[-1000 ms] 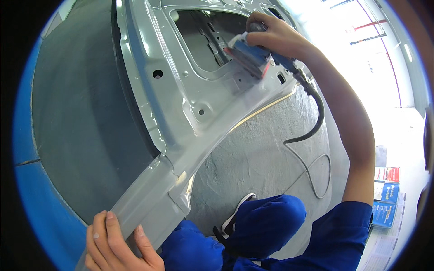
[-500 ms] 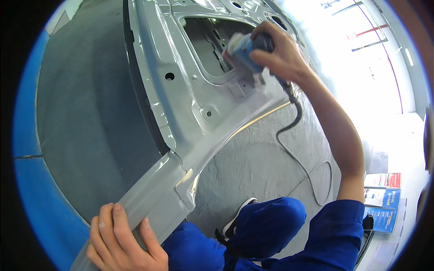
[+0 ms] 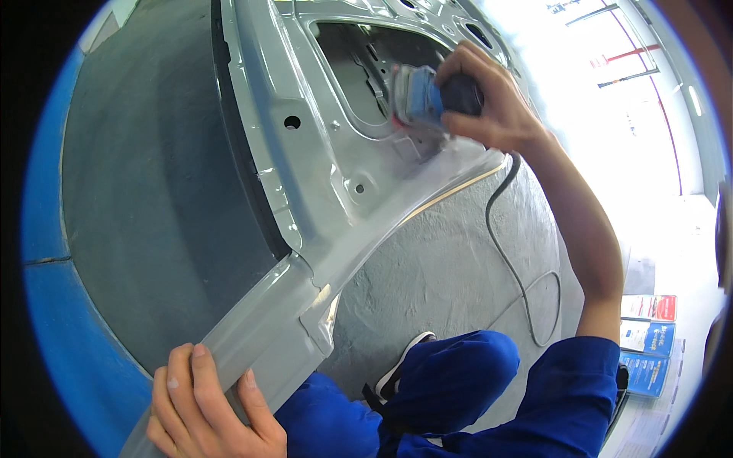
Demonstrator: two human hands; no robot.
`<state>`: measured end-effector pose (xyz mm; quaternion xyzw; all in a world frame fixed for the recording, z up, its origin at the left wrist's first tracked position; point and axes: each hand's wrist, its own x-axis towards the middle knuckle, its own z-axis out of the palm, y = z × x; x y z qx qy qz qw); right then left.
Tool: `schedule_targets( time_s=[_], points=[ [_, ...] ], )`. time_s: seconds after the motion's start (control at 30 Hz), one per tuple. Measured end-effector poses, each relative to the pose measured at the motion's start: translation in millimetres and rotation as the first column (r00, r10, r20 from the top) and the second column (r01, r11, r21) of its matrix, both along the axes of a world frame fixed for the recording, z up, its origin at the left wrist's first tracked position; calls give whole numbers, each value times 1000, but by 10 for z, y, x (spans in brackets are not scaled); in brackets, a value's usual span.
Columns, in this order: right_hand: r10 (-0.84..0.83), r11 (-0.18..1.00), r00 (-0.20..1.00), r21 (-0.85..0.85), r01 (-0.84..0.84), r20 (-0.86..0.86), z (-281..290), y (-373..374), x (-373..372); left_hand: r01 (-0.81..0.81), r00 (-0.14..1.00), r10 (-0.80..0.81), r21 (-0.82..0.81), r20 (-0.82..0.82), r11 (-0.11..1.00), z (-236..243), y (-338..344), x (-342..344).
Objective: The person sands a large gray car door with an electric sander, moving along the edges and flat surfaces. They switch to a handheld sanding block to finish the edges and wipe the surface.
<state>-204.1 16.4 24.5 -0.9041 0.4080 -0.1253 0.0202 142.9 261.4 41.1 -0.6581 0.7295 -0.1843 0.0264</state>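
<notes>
A grey sheet-metal car panel [image 3: 305,195], with a large opening and several round holes, stretches from the far top to the lower left. Over its narrow strip at the lower left lies my left hand [image 3: 217,404], fingers curled across one edge and thumb on the other side. My right hand [image 3: 500,103] is wrapped round the black grip of a blue handheld sander [image 3: 424,95]. The sander is blurred and tilted on its side by the opening's near right corner; whether its pad touches the panel, I cannot tell. A dark cord [image 3: 496,229] trails from it.
The cord loops on the grey floor [image 3: 405,282] right of the panel. My blue-clad knees [image 3: 473,374] and a dark shoe [image 3: 405,362] are below. Blue edging [image 3: 46,191] borders the left side. Printed boards [image 3: 649,336] stand at the right.
The sander and my right hand have shifted slightly right, and the sander's angle has changed. Its cord has swung right. My left hand stays in place on the panel.
</notes>
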Motion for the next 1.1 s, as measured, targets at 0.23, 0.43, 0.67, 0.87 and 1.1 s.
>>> schedule_targets(
  time_s=[0.23, 0.43, 0.67, 0.87, 1.1],
  points=[
    [-7, 999, 998, -40, 9, 57, -74, -107, -48, -30, 999, 30, 14, -23, 999, -60, 20, 3],
    [-368, 928, 923, -16, 372, 116, -242, -468, -336, -10, 1000, 11, 3, -20, 1000, -83, 30, -58],
    [-582, 812, 801, 41, 583, 137, -253, -515, -258, -21, 999, 21, -15, -31, 1000, -33, 6, -61],
    [-672, 739, 699, 151, 657, 245, -319, -577, -656, 13, 999, -13, -13, -50, 1000, -72, 18, -42],
    [-555, 831, 772, 259, 493, 311, -309, -411, -258, -44, 997, 42, -29, -64, 999, -71, 45, -59]
  ],
)
